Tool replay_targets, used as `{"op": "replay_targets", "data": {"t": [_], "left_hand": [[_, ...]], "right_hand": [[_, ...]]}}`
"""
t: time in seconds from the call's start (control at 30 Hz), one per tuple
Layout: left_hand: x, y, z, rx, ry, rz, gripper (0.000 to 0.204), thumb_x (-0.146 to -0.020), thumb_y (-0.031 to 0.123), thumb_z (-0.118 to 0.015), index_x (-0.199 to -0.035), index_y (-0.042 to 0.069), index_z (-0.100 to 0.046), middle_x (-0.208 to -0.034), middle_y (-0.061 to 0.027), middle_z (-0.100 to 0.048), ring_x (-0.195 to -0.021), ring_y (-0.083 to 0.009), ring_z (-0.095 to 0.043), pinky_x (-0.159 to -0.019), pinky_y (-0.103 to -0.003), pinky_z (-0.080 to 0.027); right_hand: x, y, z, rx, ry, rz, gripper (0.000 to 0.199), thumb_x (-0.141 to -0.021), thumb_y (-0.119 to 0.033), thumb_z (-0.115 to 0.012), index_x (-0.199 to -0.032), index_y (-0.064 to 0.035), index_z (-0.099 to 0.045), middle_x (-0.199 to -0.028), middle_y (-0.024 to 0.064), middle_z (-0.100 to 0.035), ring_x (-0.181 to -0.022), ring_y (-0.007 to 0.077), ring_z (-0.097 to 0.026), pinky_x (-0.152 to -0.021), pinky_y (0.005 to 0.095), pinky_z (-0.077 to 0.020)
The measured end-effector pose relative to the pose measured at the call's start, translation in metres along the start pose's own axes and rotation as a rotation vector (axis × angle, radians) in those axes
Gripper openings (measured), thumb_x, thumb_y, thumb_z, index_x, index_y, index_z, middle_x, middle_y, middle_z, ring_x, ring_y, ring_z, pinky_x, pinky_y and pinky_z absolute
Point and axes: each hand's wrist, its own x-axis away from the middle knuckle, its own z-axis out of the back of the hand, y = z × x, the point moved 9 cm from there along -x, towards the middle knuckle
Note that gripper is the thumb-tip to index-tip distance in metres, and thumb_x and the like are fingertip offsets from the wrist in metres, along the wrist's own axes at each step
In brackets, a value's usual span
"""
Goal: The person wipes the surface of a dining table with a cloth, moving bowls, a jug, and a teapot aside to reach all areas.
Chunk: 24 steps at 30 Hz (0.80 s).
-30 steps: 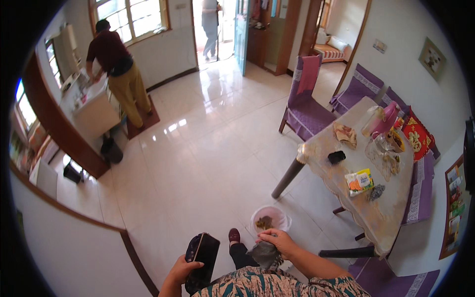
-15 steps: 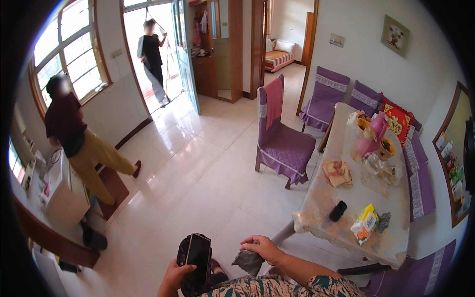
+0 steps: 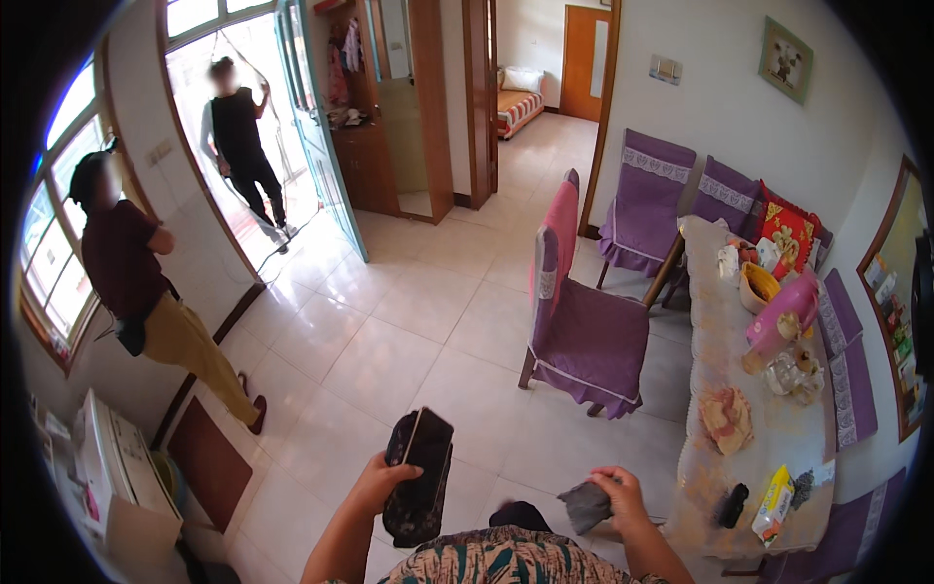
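My left hand is closed round a black phone with a gold edge and a dark patterned pouch behind it. The thumb lies across the front, and the other fingers are hidden beneath. Off to the right, my right hand pinches a crumpled grey cloth, which hangs from the fingers in the air. Both hands are held in front of my body above the tiled floor, apart from each other.
At right stands a table with a pink jug, a crumpled cloth and a yellow-white packet. A purple-covered chair stands beside it. One person is at left; another is in the doorway.
My view has shifted, and both hands appear farther up and to the right. The person at left has turned and stands by the window; the one in the doorway has stepped closer.
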Motion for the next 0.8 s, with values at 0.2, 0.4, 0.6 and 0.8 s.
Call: {"op": "replay_targets", "data": {"t": [0.2,0.4,0.6,0.8], "left_hand": [[-0.135,0.086,0.004,0.079,-0.04,-0.056,0.031,-0.076,0.002,-0.068,-0.104,-0.006,-0.06,-0.09,-0.0126,-0.068,-0.074,-0.0218,-0.068,-0.066,-0.035,-0.057],[-0.233,0.182,0.023,0.043,0.064,-0.077,0.032,-0.075,0.001,-0.067,-0.105,-0.006,-0.059,-0.088,-0.0126,-0.068,-0.072,-0.0219,-0.068,-0.063,-0.034,-0.057],[-0.351,0.268,0.024,0.032,0.021,-0.101,0.031,-0.071,-0.001,-0.067,-0.102,-0.005,-0.061,-0.087,-0.0114,-0.067,-0.071,-0.0211,-0.067,-0.063,-0.033,-0.056],[-0.501,0.353,-0.003,-0.057,-0.21,-0.061,0.034,-0.071,-0.002,-0.065,-0.105,-0.006,-0.061,-0.09,-0.0117,-0.068,-0.074,-0.021,-0.067,-0.067,-0.032,-0.055]], "right_hand": [[-0.122,-0.073,0.009,0.0,0.287,0.209,0.014,-0.085,-0.012,-0.068,-0.094,-0.0019,-0.066,-0.087,0.0037,-0.065,-0.082,0.0126,-0.059,-0.077,0.0253,-0.0455],[-0.247,-0.23,-0.046,-0.054,0.444,0.543,0.011,-0.089,-0.011,-0.065,-0.095,-0.0016,-0.065,-0.088,0.0034,-0.062,-0.083,0.0117,-0.059,-0.078,0.0248,-0.0444],[-0.341,-0.344,-0.132,-0.072,0.416,0.823,0.007,-0.091,-0.005,-0.061,-0.096,-0.0007,-0.063,-0.086,0.0042,-0.063,-0.082,0.0112,-0.061,-0.077,0.0233,-0.047],[-0.397,-0.406,-0.153,-0.071,0.615,0.926,0.007,-0.092,-0.006,-0.061,-0.097,-0.0014,-0.063,-0.087,0.0039,-0.063,-0.083,0.0114,-0.061,-0.078,0.0239,-0.0461]]}}
